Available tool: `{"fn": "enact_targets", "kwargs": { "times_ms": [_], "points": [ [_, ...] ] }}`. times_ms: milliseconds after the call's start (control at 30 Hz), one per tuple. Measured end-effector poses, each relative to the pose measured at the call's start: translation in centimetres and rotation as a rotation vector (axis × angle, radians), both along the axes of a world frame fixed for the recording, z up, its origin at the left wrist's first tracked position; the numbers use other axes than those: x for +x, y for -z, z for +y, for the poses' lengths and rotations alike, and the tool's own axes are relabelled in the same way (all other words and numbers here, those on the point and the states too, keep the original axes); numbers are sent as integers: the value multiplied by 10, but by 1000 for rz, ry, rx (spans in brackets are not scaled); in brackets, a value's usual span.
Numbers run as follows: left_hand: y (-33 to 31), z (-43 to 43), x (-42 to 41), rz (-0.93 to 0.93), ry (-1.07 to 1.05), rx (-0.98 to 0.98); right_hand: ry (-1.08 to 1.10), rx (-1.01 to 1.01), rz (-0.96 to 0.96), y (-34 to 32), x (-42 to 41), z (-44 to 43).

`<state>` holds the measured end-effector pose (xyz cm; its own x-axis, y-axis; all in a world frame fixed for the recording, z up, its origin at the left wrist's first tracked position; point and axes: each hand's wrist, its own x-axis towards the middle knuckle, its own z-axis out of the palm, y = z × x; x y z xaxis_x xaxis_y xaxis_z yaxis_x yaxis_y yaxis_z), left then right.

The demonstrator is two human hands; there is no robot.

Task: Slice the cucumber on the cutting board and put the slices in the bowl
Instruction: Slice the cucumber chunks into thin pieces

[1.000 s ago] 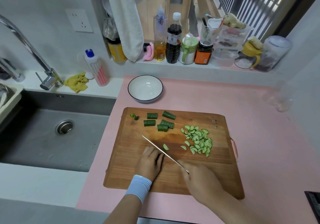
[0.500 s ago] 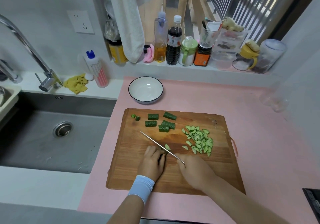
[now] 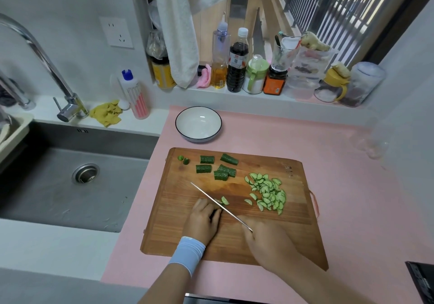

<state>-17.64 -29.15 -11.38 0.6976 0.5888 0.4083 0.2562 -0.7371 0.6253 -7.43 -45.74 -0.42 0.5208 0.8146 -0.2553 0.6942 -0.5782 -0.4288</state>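
Observation:
A wooden cutting board (image 3: 293, 233) lies on the pink counter. My right hand (image 3: 267, 240) grips a knife (image 3: 218, 204) whose blade runs diagonally up-left across the board. My left hand (image 3: 204, 219), with a pale blue wristband, presses a cucumber piece against the blade's left side; the piece is almost hidden under my fingers. A fresh slice (image 3: 225, 200) lies just right of the blade. A heap of thin slices (image 3: 267, 192) sits at the board's right. Several dark green cucumber chunks (image 3: 217, 167) rest near its far edge. The white bowl (image 3: 198, 124) stands empty behind the board.
A steel sink (image 3: 70, 181) with a tap (image 3: 65, 106) lies left of the counter. Bottles, jars and containers (image 3: 237, 66) line the sill behind the bowl. Two small cucumber ends (image 3: 183, 159) sit at the board's far left corner. A dark object (image 3: 422, 280) shows at the lower right.
The knife and both hands stay at the same cutting spot. One more slice has come off beside the blade. The view has shifted slightly.

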Motion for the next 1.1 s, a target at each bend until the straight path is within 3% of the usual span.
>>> {"fn": "enact_targets", "kwargs": {
  "times_ms": [433,1100],
  "points": [
    [2,1,-1,-12,-8,1,-26,-38,90,6,7,24],
    [8,3,-1,-3,-5,-29,-41,2,26,-1,6,-10]
  ]
}}
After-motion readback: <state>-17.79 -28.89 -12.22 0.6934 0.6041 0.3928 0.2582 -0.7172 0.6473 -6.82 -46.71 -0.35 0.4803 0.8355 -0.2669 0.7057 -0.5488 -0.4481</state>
